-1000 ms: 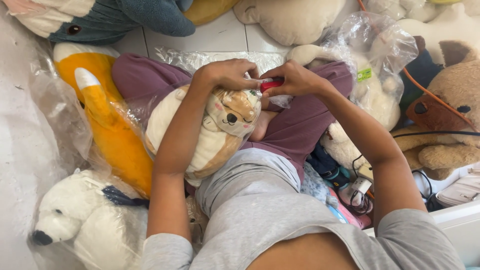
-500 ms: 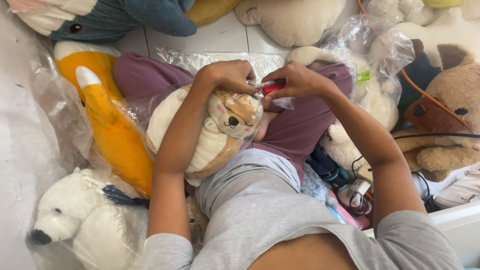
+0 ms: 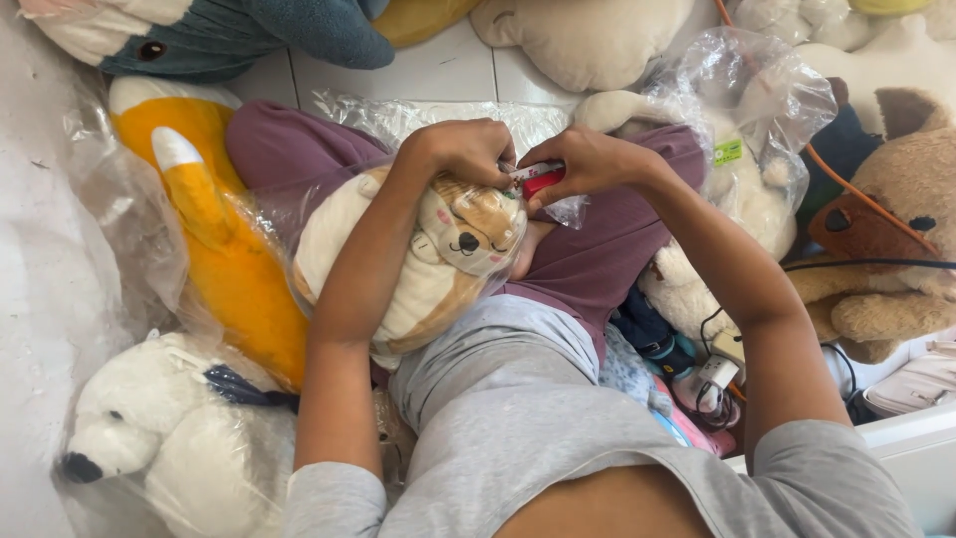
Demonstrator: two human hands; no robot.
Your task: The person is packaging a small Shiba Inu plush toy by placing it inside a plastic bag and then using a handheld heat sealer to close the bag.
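Fingers (image 3: pixel 476 164) of the left hand (image 3: pixel 458 149) are curled shut on the gathered plastic bag (image 3: pixel 563 206) at the head of a tan and cream dog plush (image 3: pixel 428 254), which is held in the lap on the purple trousers (image 3: pixel 597 249). Just beside it, a small red tool (image 3: pixel 541 180) is pinched in the right hand (image 3: pixel 588 159) against the bag's neck. A white bear plush (image 3: pixel 149 428) is seen at lower left, a brown bear (image 3: pixel 896 219) at far right.
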